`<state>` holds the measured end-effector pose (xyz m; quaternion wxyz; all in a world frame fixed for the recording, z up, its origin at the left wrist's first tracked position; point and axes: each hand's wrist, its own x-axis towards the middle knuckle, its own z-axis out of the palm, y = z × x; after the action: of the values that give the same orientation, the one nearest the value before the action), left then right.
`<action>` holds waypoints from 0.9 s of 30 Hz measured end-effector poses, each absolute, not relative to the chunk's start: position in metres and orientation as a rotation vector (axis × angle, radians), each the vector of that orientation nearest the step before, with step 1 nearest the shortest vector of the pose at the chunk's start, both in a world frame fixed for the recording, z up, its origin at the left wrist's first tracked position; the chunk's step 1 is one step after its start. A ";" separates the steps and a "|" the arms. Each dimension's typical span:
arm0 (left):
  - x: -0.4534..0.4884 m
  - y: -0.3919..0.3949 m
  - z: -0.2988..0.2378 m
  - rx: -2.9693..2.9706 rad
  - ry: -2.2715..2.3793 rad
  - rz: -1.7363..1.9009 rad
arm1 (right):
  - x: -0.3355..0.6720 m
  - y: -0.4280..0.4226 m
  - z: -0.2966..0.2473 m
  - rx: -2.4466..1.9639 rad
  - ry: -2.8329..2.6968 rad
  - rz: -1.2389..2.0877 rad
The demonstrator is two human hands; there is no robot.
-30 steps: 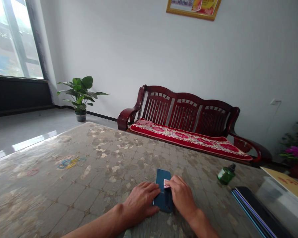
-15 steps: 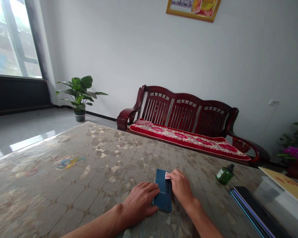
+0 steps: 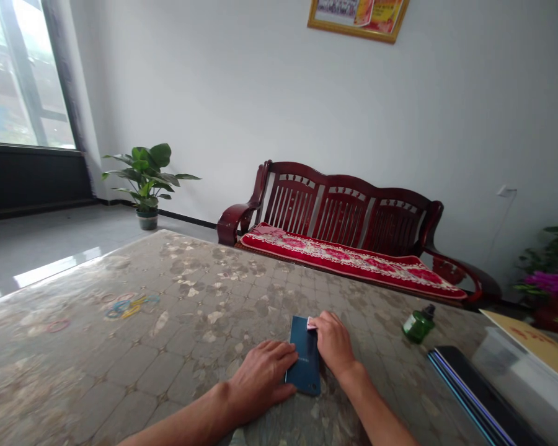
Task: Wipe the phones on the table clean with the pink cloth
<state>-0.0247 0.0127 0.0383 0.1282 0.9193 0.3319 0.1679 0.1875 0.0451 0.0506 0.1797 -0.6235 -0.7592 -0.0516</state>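
A dark blue smartphone [image 3: 305,365] lies back side up on the patterned tabletop, its camera at the near end. My left hand [image 3: 265,375] rests against its left side, fingertips over the edge and thumb at the near corner, holding it down. My right hand [image 3: 333,341] pinches a small pale pink piece [image 3: 311,323], cloth or paper, I cannot tell which. That piece touches the phone's far right corner. The right fingers partly hide both the piece and the phone's right edge.
A green spray bottle [image 3: 418,324] stands to the right. Nearer me are a stack of dark, flat devices [image 3: 474,390] and a translucent box [image 3: 511,359] with a yellow card [image 3: 534,344]. Coloured rubber bands [image 3: 129,306] lie at left. Beyond the table stands a wooden bench [image 3: 339,210].
My right hand has slid the pale pink piece slightly toward the phone's far edge. The left hand stays put on the phone. The whole view has shifted slightly.
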 end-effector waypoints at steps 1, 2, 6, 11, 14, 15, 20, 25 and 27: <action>-0.025 0.012 0.039 2.673 0.969 0.487 | 0.187 0.042 0.050 -1.749 -2.154 -0.146; -0.025 0.012 0.040 2.672 0.974 0.485 | 0.188 0.037 0.050 -1.730 -2.167 -0.143; -0.023 0.011 0.041 2.667 0.983 0.486 | 0.189 0.004 0.048 -1.639 -2.233 -0.082; -0.023 0.011 0.042 2.670 0.979 0.490 | 0.188 -0.003 0.050 -1.634 -2.225 -0.067; -0.024 0.011 0.042 2.674 0.967 0.484 | 0.183 0.017 0.049 -1.701 -2.174 -0.106; -0.024 0.011 0.041 2.676 0.963 0.483 | 0.181 0.024 0.049 -1.721 -2.158 -0.113; -0.025 0.011 0.039 2.692 0.972 0.496 | 0.176 0.028 0.049 -1.720 -2.172 -0.131; -0.023 0.011 0.037 2.723 0.964 0.492 | 0.175 -0.002 0.052 -1.642 -2.269 -0.095; -0.023 0.011 0.037 2.734 0.944 0.489 | 0.174 -0.007 0.052 -1.648 -2.280 -0.094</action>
<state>-0.0229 0.0111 0.0366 0.1037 0.9270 0.3201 0.1658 0.1745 -0.0065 0.0525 0.1628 -0.5777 -0.7991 -0.0329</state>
